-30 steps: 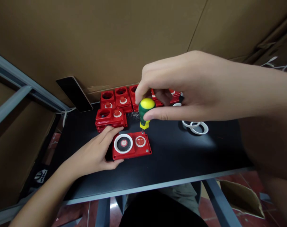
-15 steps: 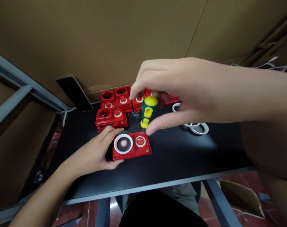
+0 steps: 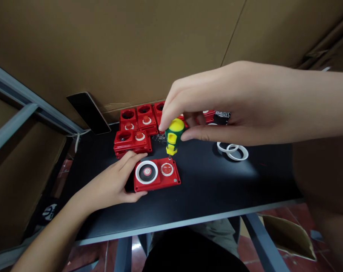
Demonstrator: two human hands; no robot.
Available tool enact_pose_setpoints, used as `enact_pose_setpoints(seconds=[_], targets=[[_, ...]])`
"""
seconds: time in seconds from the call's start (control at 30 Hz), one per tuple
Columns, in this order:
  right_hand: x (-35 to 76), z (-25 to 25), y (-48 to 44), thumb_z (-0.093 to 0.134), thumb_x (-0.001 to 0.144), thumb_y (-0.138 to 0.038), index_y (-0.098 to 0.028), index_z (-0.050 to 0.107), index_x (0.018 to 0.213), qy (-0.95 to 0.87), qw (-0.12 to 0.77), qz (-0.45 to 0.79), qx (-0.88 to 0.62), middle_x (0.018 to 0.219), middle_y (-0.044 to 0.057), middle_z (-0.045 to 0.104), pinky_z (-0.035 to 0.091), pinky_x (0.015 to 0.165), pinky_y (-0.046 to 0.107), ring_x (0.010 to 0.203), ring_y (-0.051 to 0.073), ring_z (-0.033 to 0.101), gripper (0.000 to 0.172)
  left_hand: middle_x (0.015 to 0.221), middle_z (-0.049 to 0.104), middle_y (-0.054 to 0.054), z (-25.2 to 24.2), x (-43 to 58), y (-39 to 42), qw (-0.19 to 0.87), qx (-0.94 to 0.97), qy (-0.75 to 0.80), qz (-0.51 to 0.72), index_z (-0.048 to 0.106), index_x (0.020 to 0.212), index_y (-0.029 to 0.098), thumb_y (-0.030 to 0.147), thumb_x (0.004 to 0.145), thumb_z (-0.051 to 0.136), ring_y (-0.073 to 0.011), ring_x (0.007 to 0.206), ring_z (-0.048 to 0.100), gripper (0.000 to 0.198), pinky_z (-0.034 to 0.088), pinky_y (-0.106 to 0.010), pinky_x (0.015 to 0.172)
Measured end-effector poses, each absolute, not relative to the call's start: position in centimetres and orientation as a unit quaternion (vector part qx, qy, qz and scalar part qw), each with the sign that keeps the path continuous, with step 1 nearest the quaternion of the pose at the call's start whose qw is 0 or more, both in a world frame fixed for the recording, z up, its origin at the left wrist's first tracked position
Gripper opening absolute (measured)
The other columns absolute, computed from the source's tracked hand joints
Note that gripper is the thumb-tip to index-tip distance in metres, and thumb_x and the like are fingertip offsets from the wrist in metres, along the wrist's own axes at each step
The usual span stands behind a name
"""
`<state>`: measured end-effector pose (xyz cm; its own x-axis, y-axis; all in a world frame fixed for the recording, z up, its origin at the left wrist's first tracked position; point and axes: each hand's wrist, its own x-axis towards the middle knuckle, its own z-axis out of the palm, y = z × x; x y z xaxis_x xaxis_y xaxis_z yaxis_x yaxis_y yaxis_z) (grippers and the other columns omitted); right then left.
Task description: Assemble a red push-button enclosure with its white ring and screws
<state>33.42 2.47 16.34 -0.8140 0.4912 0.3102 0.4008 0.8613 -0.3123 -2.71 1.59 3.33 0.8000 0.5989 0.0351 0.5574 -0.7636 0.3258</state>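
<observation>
The right hand [image 3: 213, 107], reaching in from the right edge of the frame, is lightly pinching the handle of a green and yellow screwdriver [image 3: 174, 136] between thumb and forefinger, with its other fingers curling behind. The screwdriver is standing nearly upright near the middle of the frame, its tip meeting a screw [image 3: 169, 159] at the upper right corner of a red unit [image 3: 159, 176].

The unit is lying flat on the black table [image 3: 213, 192], just below the middle of the frame. The left hand [image 3: 116, 183], coming from the lower left, is bracing its left end, the fingers bending along the far edge and the thumb pressing at the near one. A white ring [image 3: 146, 162] is circling the black disc [image 3: 147, 173] on the unit's left half, and a red button [image 3: 167, 169] is sitting on the right half. Another screw [image 3: 175, 180] is showing at the lower right corner.

Above the left hand, more red units [image 3: 133, 142] are resting in a cluster, some partly hidden behind the right hand. Loose white rings [image 3: 239, 159] are overlapping right of centre. A phone [image 3: 89, 112] is leaning against the cardboard [image 3: 148, 49] at upper left.
</observation>
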Motion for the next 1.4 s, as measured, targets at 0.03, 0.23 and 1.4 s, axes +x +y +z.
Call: enact_pose_setpoints(seconds=[0.03,0.23,1.4], targets=[[33.3,16.3,2.4,0.054,0.109,-0.021,-0.029,0.077,0.126,-0.944,0.191,0.116,-0.241,0.124,-0.006,0.078,0.057,0.087,0.03,0.101,0.011,0.073,0.03,0.166,0.057,-0.021,3.4,-2.7,1.6,0.151,0.937,0.307,0.068,0.035,0.173,0.024,0.048,0.105,0.081,-0.0398,0.146,0.072,0.086,0.065,-0.053,0.121],[32.6,15.8,2.3,0.059,0.115,-0.027,-0.026,0.073,0.131,-0.948,0.177,0.081,-0.25,0.129,0.002,0.075,0.054,0.087,0.031,0.101,0.015,0.069,0.021,0.165,0.057,-0.021,3.4,-2.7,1.5,0.148,0.938,0.308,0.064,0.035,0.173,0.025,0.048,0.105,0.081,-0.0399,0.145,0.072,0.085,0.066,-0.053,0.12],[34.2,16.3,2.7,0.053,0.114,-0.025,-0.029,0.074,0.132,-0.951,0.168,0.106,-0.239,0.134,0.001,0.074,0.057,0.087,0.033,0.11,0.017,0.071,0.027,0.161,0.063,-0.017,3.4,-3.0,1.5,0.174,0.927,0.325,0.067,0.044,0.172,0.025,0.049,0.102,0.084,-0.0377,0.141,0.075,0.083,0.067,-0.049,0.119]])
